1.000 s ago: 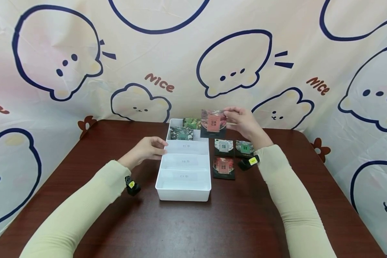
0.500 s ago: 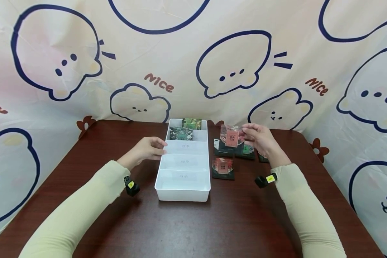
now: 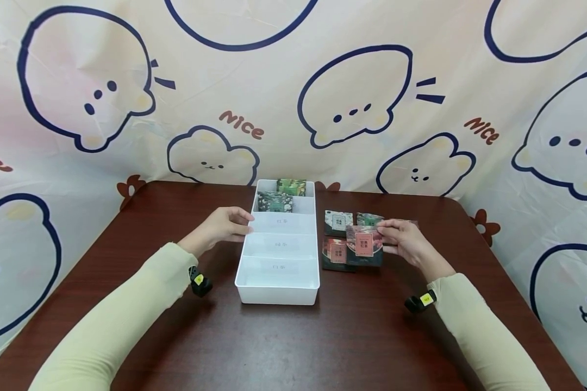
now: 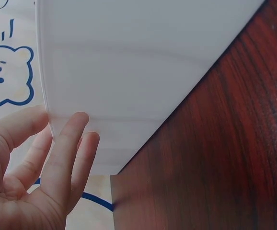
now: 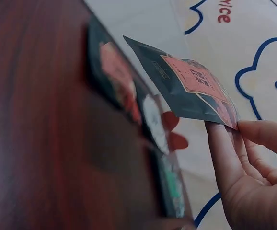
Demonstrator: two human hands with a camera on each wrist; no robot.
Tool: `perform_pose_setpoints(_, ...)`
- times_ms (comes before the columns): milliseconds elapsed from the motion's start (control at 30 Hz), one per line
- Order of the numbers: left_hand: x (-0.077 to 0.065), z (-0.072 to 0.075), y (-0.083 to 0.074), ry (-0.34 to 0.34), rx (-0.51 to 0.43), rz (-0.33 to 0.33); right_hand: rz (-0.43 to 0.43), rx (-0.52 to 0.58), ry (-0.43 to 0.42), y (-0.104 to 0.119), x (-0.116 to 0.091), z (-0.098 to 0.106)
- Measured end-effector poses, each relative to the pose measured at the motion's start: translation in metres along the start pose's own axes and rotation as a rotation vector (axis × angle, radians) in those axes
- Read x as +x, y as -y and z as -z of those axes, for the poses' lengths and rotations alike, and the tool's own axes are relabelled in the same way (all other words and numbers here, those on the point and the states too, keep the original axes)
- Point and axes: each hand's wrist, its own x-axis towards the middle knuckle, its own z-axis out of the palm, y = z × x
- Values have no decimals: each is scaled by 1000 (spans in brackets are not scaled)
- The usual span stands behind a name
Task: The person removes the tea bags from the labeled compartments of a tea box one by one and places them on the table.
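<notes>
Red-labelled, likely light and pliable, the packet [image 3: 364,244] is suiting an edge hold, the right hand [image 3: 408,243] pinching it so, the left hand [image 3: 222,225] loosely touching the box [image 3: 279,296]

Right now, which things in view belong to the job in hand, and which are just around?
Likely part of the job:
red packet, held in the right hand
white box, touched by the left hand
packets in the box
packets beside the box

Likely just around:
table
patterned cloth
wrist cameras
</notes>
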Motion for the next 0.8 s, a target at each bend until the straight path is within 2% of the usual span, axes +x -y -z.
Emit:
perform_pose_setpoints(300, 0, 0, -1, 5, -15, 0, -34, -56, -31, -19, -6, 14)
perform_pose_setpoints(800, 1, 0, 0, 4, -6, 3, -105, -89, -57, -27, -2, 24)
